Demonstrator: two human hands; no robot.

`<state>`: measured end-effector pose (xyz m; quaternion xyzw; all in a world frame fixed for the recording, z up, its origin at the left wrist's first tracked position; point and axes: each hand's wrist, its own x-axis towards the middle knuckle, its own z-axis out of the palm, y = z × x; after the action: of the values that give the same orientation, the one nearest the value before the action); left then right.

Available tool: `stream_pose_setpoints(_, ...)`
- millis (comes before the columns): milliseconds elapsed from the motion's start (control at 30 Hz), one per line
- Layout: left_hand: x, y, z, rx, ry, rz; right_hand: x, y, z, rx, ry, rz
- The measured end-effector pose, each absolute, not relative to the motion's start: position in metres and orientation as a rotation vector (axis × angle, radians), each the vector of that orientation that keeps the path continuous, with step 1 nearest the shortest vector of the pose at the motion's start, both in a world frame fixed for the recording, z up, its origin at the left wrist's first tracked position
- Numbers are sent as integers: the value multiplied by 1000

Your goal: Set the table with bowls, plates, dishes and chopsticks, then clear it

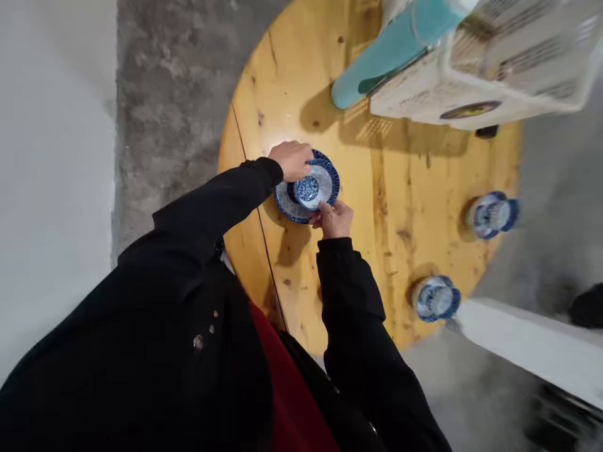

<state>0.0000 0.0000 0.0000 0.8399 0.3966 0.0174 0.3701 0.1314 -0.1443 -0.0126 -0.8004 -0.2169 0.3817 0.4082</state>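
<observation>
A blue-and-white patterned bowl (308, 189) is over a matching plate (286, 212) near the left side of the round wooden table. My left hand (291, 161) is closed at the bowl's far rim, fingers curled down and partly hidden. At the near right rim, my right hand (333, 220) pinches the bowl, with the thumb on top and the other fingers underneath. Whether the bowl rests on the plate or is held just above it, I cannot tell.
The round wooden table (358, 251) carries two more stacks of blue-and-white dishes: one stack (492, 215) at the far right, another stack (436, 298) at the lower right. A turquoise bottle-like cylinder (377, 66) and a large printed package (471, 81) stand at the top.
</observation>
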Motion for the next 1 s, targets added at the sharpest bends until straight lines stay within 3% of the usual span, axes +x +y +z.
stream_pose_setpoints(1000,-17,-1,-2,2065,997,171,117,-155,-6,-2069,-665,914)
